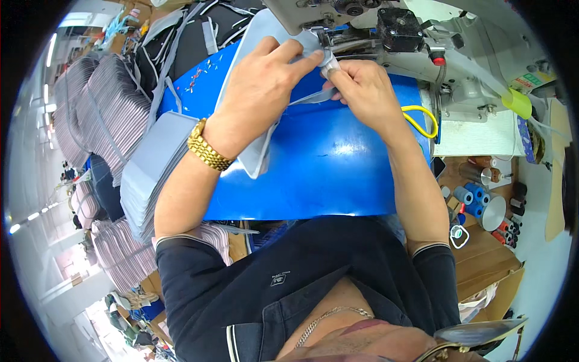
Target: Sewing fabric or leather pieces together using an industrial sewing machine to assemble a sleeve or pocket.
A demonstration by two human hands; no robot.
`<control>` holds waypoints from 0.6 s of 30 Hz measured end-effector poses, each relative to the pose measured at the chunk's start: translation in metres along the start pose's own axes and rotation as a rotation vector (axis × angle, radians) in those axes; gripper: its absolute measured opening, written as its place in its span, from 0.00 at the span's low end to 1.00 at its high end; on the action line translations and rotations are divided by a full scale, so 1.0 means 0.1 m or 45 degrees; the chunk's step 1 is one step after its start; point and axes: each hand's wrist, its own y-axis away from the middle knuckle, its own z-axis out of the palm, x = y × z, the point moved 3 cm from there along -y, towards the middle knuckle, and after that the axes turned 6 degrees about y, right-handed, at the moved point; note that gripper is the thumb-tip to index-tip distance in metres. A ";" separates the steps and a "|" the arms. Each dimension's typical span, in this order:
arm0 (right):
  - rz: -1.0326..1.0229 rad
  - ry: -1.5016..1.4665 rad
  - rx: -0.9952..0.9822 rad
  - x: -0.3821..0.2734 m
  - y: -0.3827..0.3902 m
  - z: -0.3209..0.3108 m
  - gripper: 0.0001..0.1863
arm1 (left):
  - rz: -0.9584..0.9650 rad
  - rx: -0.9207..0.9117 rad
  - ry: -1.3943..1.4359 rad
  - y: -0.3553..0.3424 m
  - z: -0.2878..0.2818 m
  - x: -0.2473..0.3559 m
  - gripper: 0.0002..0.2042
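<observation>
My left hand (pixel 259 84), a gold watch (pixel 209 145) on its wrist, grips the upper part of a light grey padded panel (pixel 253 160), its fingers curled beside the sewing machine's presser foot (pixel 319 36). My right hand (pixel 362 90) is closed, thumb and fingers pinching a pale binding strip (pixel 330 65) at the panel's edge, just below the foot. A loose length of grey strip (pixel 310 99) trails between my hands over the blue table surface (pixel 325 169).
Stacked grey panels (pixel 148 169) lie left of my arm, beside striped bundles (pixel 102 105). Grey offcuts (pixel 169 36) lie at the back left. The machine body (pixel 470 66) and a yellow cable loop (pixel 431 123) are at the right, thread spools (pixel 476 202) and a cardboard box (pixel 494 271) below.
</observation>
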 end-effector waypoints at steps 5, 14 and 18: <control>0.012 -0.006 0.001 -0.04 0.04 -0.02 0.19 | -0.054 -0.010 -0.162 -0.07 -0.02 0.19 0.20; 0.045 -0.099 -0.088 -0.11 0.32 -0.05 0.21 | -0.507 0.118 0.127 -0.20 0.11 0.43 0.13; 0.043 0.030 -0.235 -0.13 0.75 -0.05 0.19 | -0.574 0.209 0.231 -0.17 0.13 0.45 0.13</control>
